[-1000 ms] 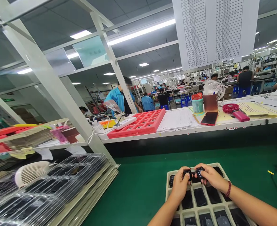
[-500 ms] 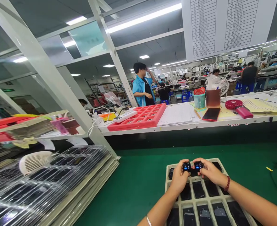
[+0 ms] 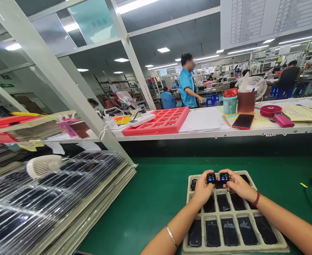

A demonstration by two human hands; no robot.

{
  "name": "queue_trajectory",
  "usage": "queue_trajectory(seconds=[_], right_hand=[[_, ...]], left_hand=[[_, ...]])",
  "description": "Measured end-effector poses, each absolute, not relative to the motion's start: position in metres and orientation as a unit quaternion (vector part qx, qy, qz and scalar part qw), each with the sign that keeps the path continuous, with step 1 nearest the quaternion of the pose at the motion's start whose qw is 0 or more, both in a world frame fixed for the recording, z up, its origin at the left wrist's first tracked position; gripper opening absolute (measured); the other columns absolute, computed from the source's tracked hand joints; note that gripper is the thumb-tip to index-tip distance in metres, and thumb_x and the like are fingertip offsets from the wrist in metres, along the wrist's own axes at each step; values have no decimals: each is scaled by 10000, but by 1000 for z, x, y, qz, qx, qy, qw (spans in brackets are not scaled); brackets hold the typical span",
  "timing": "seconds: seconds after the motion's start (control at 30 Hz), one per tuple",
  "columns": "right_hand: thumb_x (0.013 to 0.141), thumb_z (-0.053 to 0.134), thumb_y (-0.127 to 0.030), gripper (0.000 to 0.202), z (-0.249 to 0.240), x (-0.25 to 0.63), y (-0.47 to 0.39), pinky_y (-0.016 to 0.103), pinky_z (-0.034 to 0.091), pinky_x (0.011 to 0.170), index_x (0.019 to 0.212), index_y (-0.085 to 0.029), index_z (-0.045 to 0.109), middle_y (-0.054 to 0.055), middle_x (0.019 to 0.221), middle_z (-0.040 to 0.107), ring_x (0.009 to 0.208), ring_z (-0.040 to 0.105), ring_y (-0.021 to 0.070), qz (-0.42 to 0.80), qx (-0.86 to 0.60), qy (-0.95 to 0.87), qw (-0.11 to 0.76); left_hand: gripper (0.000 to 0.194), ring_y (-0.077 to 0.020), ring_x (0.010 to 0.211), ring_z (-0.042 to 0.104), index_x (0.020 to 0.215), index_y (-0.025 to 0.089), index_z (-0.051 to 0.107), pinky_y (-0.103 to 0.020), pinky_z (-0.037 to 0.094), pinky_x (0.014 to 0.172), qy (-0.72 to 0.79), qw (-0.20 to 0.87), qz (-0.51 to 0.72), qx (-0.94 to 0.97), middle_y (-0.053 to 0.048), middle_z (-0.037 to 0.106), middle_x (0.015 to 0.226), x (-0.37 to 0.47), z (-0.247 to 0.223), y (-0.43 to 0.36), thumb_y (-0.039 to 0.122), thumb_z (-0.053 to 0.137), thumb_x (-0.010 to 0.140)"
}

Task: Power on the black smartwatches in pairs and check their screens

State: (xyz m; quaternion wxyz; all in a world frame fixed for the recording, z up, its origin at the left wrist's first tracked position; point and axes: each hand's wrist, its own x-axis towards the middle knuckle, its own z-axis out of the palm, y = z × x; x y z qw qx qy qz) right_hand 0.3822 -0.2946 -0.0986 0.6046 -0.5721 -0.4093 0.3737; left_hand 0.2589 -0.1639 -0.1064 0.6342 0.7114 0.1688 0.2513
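Two small smartwatches with lit screens are held side by side above the far part of a pale tray (image 3: 218, 213). My left hand (image 3: 204, 189) is closed on the left smartwatch (image 3: 211, 177), thumb at its lower edge. In my right hand (image 3: 238, 186) is the right smartwatch (image 3: 224, 177), pinched between thumb and fingers. Both screens face me and show icons with a blue patch. Beneath the hands, the tray's compartments hold several dark flat pieces (image 3: 230, 232). My hands and forearms hide some compartments.
Stacked trays under clear covers (image 3: 73, 184) stand at left, a white fan head (image 3: 44, 166) on top. A shelf holds a red foam tray (image 3: 161, 120), papers (image 3: 199, 120), a phone (image 3: 243, 121), a cup (image 3: 229, 104) and a pink fan (image 3: 271, 110). Beyond it walks a person (image 3: 187, 85).
The view has shifted slightly, so the tray and my hands sit higher in the picture. Both hands keep hold of the smartwatches. The person in blue has moved right, lowering a raised arm.
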Motion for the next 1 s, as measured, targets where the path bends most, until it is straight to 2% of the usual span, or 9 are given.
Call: queue_trajectory(seconds=[0.3, 0.53, 0.7, 0.8, 0.87, 0.93, 1.0], right_hand=[[660, 451, -113, 518, -98, 383, -296, 245, 454, 560, 1169, -208, 451, 56, 1022, 621, 712, 586, 134, 385, -564, -413, 602], [750, 477, -186, 379, -95, 383, -296, 255, 463, 561, 1129, -187, 502, 61, 980, 632, 660, 581, 124, 379, -575, -419, 591], [699, 508, -139, 438, -95, 381, -297, 251, 457, 571, 1131, -204, 475, 55, 1010, 624, 711, 592, 137, 382, -579, -417, 587], [696, 536, -154, 438, -97, 381, -296, 257, 460, 584, 1128, -209, 478, 50, 997, 627, 705, 591, 136, 378, -576, -421, 590], [724, 551, -210, 379, -98, 383, -296, 258, 459, 572, 1100, -199, 506, 45, 953, 636, 663, 587, 129, 378, -576, -420, 591], [781, 518, -318, 304, -97, 384, -295, 261, 454, 538, 1051, -181, 543, 46, 891, 643, 604, 580, 125, 385, -575, -406, 596], [828, 445, -408, 327, -96, 385, -295, 270, 455, 519, 1017, -167, 561, 54, 855, 646, 576, 578, 130, 393, -568, -390, 609]], left_hand=[[492, -134, 760, 572, 1096, 160, 531, -224, 442, 651, 186, 602, 241, 739, -40, 616, 897, 257, -102, -165, 15, 480, 628], [319, -103, 653, 541, 1001, 156, 569, -209, 424, 606, 173, 611, 243, 733, -18, 604, 806, 256, -97, -166, 73, 492, 703], [452, -132, 776, 579, 1082, 166, 529, -222, 435, 683, 168, 609, 253, 732, -31, 621, 882, 256, -95, -168, 26, 517, 653], [572, -135, 764, 583, 1203, 180, 458, -229, 445, 674, 166, 624, 244, 723, -34, 633, 872, 256, -96, -168, 33, 533, 655], [507, -130, 708, 575, 1191, 173, 481, -232, 454, 640, 157, 638, 236, 716, -37, 628, 848, 256, -96, -168, 97, 550, 695], [320, -117, 628, 555, 1078, 155, 562, -236, 460, 594, 155, 648, 230, 709, -37, 613, 815, 255, -95, -167, 223, 529, 768], [290, -104, 569, 530, 989, 145, 603, -239, 459, 561, 167, 650, 225, 706, -34, 598, 774, 254, -93, -167, 336, 450, 833]])
